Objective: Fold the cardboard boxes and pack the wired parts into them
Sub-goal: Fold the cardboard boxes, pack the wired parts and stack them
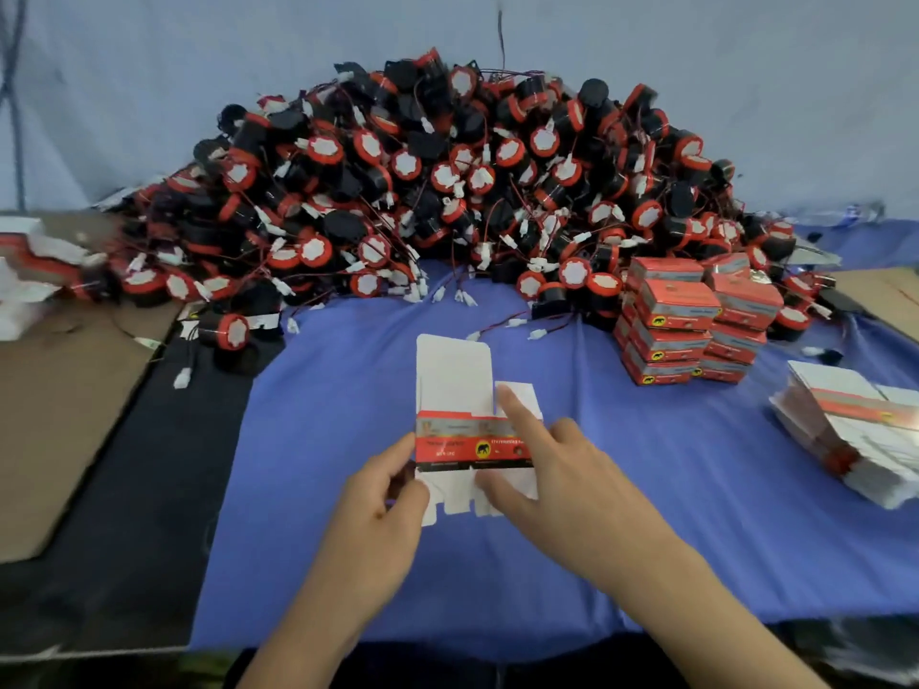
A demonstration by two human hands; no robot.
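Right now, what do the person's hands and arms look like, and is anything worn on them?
The left hand and right hand are bare: no gloves, rings, watch or bracelet are visible. Both arms are uncovered down to the frame edge, so no sleeves show.

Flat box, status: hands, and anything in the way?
Left hand pinches flat box left edge. Right hand forefinger on its flap. Box unfolded. Parts pile behind, apart.

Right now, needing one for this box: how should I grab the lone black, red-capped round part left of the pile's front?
Probably from above, pinching the black, red-capped round part across its curved black body: it lies on its side, cap facing right, at the edge of the pile, so the top of the body is exposed.
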